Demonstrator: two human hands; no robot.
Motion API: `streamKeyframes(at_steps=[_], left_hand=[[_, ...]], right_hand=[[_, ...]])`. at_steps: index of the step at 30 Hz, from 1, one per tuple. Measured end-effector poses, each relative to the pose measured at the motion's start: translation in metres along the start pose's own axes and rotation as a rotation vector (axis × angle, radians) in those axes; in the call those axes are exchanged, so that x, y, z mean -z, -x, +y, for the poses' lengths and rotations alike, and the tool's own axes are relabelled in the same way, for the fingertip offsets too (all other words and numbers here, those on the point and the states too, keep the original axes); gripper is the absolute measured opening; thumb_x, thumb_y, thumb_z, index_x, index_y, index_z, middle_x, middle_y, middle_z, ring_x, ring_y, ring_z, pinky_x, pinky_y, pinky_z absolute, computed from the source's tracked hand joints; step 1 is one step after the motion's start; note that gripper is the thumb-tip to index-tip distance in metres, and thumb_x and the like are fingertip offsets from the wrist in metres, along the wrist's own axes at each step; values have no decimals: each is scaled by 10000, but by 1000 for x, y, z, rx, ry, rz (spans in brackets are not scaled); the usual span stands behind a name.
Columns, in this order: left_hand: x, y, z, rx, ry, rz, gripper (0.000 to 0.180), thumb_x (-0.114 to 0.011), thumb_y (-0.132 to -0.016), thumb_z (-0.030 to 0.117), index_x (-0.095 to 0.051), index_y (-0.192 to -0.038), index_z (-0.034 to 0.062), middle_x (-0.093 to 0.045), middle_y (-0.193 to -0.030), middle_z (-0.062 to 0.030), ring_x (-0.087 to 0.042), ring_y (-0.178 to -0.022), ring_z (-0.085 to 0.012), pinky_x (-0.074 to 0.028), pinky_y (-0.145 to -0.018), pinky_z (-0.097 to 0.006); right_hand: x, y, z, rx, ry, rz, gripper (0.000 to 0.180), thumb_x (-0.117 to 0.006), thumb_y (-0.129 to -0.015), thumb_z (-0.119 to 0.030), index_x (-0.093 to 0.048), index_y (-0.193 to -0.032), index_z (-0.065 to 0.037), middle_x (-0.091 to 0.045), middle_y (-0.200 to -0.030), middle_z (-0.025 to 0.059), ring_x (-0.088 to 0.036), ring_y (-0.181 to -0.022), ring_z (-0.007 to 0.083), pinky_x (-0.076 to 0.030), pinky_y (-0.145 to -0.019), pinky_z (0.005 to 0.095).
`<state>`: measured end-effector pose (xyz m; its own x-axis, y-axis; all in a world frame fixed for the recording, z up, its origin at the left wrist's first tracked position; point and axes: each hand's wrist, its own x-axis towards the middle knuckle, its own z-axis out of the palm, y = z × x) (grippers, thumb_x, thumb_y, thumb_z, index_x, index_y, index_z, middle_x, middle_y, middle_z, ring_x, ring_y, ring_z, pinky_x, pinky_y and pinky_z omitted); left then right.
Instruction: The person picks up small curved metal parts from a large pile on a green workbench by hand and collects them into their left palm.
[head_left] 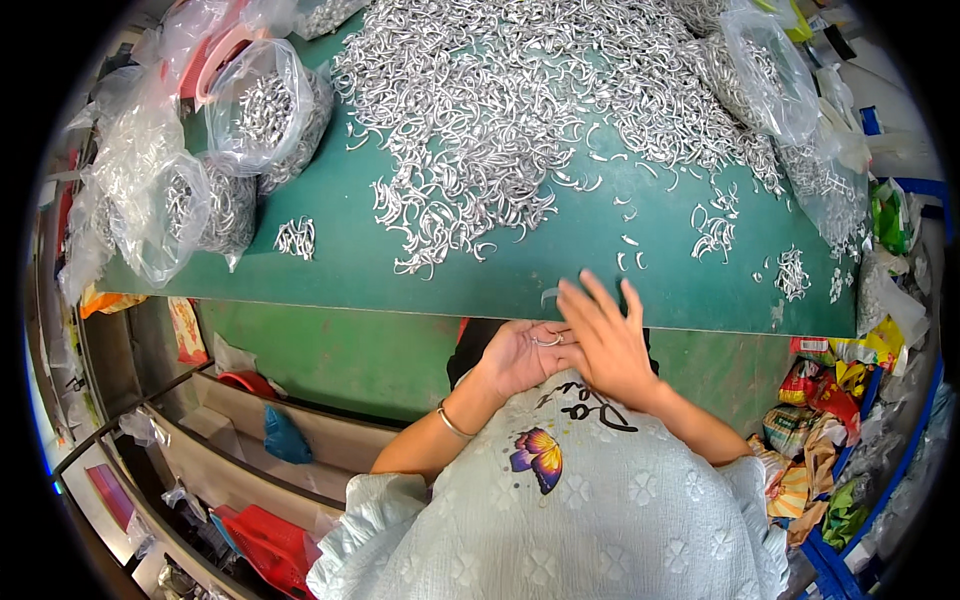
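Note:
My left hand [508, 358] is turned palm up at the table's front edge, near my body. A small curved silver metal piece [547, 342] rests on it by the fingers, which are partly covered by the other hand. Over those fingertips my right hand [612, 345] is held with its fingers spread, and no piece shows in it. A narrow translucent strip [549, 296] appears beside its fingertips. Beyond both hands, a large heap of similar curved silver pieces [470, 150] spreads across the green table [350, 275].
Small clusters of pieces lie at the left [295, 238] and right [793, 275]. Clear plastic bags of pieces stand at the left [265, 110] and far right [825, 185]. Below left are a shelf rack [330, 435] and a red basket [270, 545]; colourful packages [825, 400] lie right.

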<state>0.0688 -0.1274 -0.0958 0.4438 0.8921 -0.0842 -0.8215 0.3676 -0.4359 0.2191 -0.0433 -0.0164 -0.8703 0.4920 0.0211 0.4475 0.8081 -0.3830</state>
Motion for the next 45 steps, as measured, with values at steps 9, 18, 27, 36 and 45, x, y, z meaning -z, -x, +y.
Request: streamKeyframes(at_steps=[9, 18, 27, 36, 45], left_hand=[[-20, -4, -3, -85, -282, 420, 301, -395, -920, 179, -577, -975, -55, -622, -991, -159, -525, -1164, -384, -330, -1066, -566], [-9, -4, 0, -83, -175, 275, 247, -424, -897, 162, -574, -956, -24, -613, -1028, -179, -540, -1137, -372, -352, -1055, -538], [0, -3, 4, -59, -126, 266, 440, -344, -970, 318, -570, -1124, -28, -605, -1156, -206, -564, -1103, -396, -407, -1007, -517], [-8, -15, 4, -21, -328, 483, 366, -399, -975, 248, -542, -1175, -23, -608, -1131, -228, -608, -1025, -338, -518, -861, -393], [-16, -11, -3, -58, -469, 528, 181, -571, -910, 91, -592, -1059, -9, -614, -892, -107, -559, -735, -133, -488, -641, -248]], right_hand=[[-7, -62, 15, -129, -19, 173, 502, -634, -801, -196, -515, -1247, 2, -415, -1410, 125, -321, -1354, 308, -185, -1081, 549], [-1, -8, 17, 84, -255, 123, 467, -662, -766, -203, -577, -1174, 9, -503, -1334, 112, -380, -1315, 314, -201, -1071, 564], [-1, 0, 1, 42, -71, 17, 576, -680, -726, -250, -545, -1235, -17, -424, -1409, 120, -316, -1363, 320, -202, -1070, 590], [6, -41, 33, -199, 112, 193, 449, -628, -831, -198, -540, -1238, -32, -472, -1345, 113, -349, -1326, 323, -191, -1074, 565], [-5, -82, 34, -98, 60, 379, 271, -659, -798, -128, -626, -1063, -78, -534, -1192, 84, -445, -1195, 315, -270, -1012, 526]])
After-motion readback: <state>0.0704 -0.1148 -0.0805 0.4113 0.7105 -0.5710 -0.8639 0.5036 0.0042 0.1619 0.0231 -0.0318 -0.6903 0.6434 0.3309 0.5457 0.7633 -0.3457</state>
